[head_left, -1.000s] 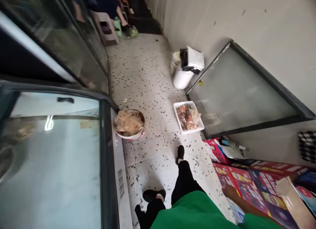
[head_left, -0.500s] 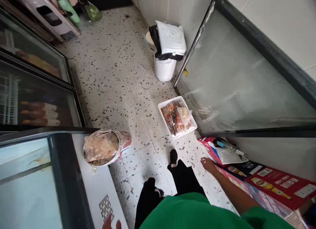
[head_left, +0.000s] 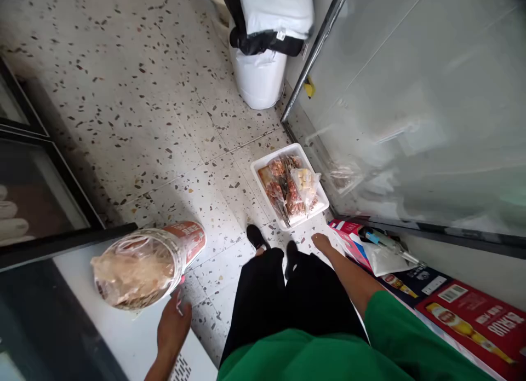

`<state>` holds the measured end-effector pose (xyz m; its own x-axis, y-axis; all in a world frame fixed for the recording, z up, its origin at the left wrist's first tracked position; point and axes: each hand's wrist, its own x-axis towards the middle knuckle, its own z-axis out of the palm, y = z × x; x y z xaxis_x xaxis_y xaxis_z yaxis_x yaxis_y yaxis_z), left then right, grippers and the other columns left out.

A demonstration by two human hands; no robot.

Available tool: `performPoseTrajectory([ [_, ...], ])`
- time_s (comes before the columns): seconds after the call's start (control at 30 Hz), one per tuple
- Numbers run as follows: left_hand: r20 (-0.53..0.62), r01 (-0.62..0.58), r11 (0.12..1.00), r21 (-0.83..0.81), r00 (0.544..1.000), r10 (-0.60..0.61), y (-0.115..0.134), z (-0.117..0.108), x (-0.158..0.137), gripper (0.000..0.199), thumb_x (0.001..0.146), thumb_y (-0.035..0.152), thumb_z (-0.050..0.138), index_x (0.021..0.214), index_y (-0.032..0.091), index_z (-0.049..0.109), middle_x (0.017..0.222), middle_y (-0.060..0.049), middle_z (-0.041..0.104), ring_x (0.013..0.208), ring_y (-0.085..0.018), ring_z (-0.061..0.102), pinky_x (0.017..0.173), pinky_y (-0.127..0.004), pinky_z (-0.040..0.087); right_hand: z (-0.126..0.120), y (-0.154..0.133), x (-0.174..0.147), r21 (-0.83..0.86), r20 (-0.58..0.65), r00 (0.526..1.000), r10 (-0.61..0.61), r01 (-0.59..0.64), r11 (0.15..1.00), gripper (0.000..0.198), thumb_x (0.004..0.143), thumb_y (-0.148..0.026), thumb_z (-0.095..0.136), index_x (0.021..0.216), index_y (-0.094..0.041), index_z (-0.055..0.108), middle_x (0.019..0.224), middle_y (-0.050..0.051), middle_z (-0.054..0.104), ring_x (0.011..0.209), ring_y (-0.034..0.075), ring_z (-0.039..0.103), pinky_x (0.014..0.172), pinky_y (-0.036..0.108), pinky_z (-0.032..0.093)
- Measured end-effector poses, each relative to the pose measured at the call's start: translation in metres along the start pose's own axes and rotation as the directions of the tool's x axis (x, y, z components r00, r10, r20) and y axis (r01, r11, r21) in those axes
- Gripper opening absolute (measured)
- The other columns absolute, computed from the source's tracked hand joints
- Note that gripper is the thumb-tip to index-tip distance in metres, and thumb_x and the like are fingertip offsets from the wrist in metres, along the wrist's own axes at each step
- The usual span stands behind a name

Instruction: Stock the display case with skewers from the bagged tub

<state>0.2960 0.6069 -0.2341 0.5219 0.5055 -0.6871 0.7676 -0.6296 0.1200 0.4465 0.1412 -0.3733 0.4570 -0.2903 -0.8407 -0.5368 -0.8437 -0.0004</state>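
A round bucket (head_left: 187, 241) with a red and white printed side stands at the edge of a white surface, tilted in my view. Crumpled, brownish clear plastic (head_left: 133, 274) fills its mouth. My left hand (head_left: 175, 321) is at the bucket's near side, by a small pink part of it. Thumb and fingers are a little apart; whether they touch the bucket I cannot tell. My right hand (head_left: 322, 243) hangs over the floor beside my leg, its fingers mostly hidden beneath. Beyond it on the floor lies a white tray (head_left: 273, 161) with bagged skewered meat (head_left: 283, 186) and a bag of pale yellow pieces (head_left: 304, 184).
A white bin (head_left: 263, 85) with a white package (head_left: 275, 11) on top stands ahead. A framed glass panel (head_left: 402, 113) leans at the right wall. Printed cartons (head_left: 476, 315) line the right side. Dark-framed glass doors (head_left: 45, 189) are at the left.
My left hand has come up from the lower edge to the bucket. My view has tilted down and moved closer; my feet are now side by side near the tray.
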Motion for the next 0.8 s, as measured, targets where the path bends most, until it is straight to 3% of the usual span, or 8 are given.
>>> performPoseTrajectory([
  [0.17, 0.046, -0.067, 0.995, -0.079, 0.996, 0.071, 0.088, 0.015, 0.091, 0.059, 0.078, 0.039, 0.041, 0.127, 0.006, 0.046, 0.112, -0.017, 0.063, 0.1, -0.026, 0.062, 0.091, -0.037, 0.047, -0.001, -0.05, 0.094, 0.143, -0.054, 0.982, 0.178, -0.169, 0.975, 0.049, 0.085, -0.034, 0.049, 0.127, -0.008, 0.045, 0.124, 0.02, 0.052, 0.116, 0.03, 0.05, 0.093, 0.044, 0.039],
  [0.27, 0.091, -0.18, 0.979, -0.096, 0.978, 0.189, 0.138, 0.052, 0.128, 0.054, 0.077, 0.037, 0.043, 0.123, 0.01, 0.05, 0.106, -0.013, 0.066, 0.096, -0.024, 0.063, 0.087, -0.036, 0.049, 0.0, -0.056, 0.15, 0.235, -0.064, 0.971, 0.229, -0.208, 0.949, 0.061, 0.081, -0.038, 0.053, 0.129, -0.003, 0.039, 0.126, 0.025, 0.048, 0.117, 0.034, 0.047, 0.093, 0.045, 0.038],
  [0.37, 0.149, -0.269, 0.953, -0.14, 0.946, 0.289, 0.181, 0.104, 0.153, 0.049, 0.078, 0.037, 0.044, 0.12, 0.014, 0.052, 0.102, -0.011, 0.067, 0.093, -0.022, 0.064, 0.085, -0.036, 0.05, 0.009, -0.048, 0.189, 0.325, -0.046, 0.979, 0.196, -0.171, 0.93, 0.063, 0.077, -0.04, 0.058, 0.125, -0.002, 0.043, 0.12, 0.024, 0.053, 0.112, 0.032, 0.051, 0.09, 0.04, 0.04],
  [0.57, 0.278, -0.372, 0.911, -0.177, 0.869, 0.409, 0.253, 0.202, 0.159, 0.043, 0.081, 0.03, 0.043, 0.119, 0.012, 0.054, 0.097, -0.01, 0.069, 0.09, -0.02, 0.064, 0.086, -0.033, 0.048, 0.022, -0.024, 0.217, 0.489, -0.027, 0.998, 0.061, -0.039, 0.872, 0.05, 0.071, -0.043, 0.062, 0.105, -0.007, 0.058, 0.092, 0.011, 0.065, 0.089, 0.022, 0.058, 0.077, 0.03, 0.044],
  [0.7, 0.375, -0.441, 0.871, -0.218, 0.785, 0.492, 0.297, 0.236, 0.148, 0.042, 0.083, 0.029, 0.041, 0.12, 0.012, 0.055, 0.092, -0.01, 0.07, 0.084, -0.021, 0.063, 0.082, -0.034, 0.047, 0.022, -0.021, 0.222, 0.583, -0.059, 0.998, -0.017, 0.048, 0.811, 0.045, 0.072, -0.043, 0.06, 0.099, -0.007, 0.061, 0.088, 0.009, 0.066, 0.086, 0.02, 0.058, 0.073, 0.027, 0.044],
  [0.8, 0.437, -0.457, 0.865, -0.209, 0.747, 0.501, 0.328, 0.253, 0.145, 0.042, 0.083, 0.028, 0.043, 0.12, 0.011, 0.056, 0.087, -0.01, 0.069, 0.082, -0.022, 0.062, 0.082, -0.035, 0.045, 0.025, -0.026, 0.22, 0.647, -0.103, 0.994, -0.024, 0.085, 0.758, 0.045, 0.075, -0.042, 0.056, 0.103, -0.007, 0.059, 0.093, 0.01, 0.066, 0.085, 0.018, 0.059, 0.073, 0.026, 0.044],
])
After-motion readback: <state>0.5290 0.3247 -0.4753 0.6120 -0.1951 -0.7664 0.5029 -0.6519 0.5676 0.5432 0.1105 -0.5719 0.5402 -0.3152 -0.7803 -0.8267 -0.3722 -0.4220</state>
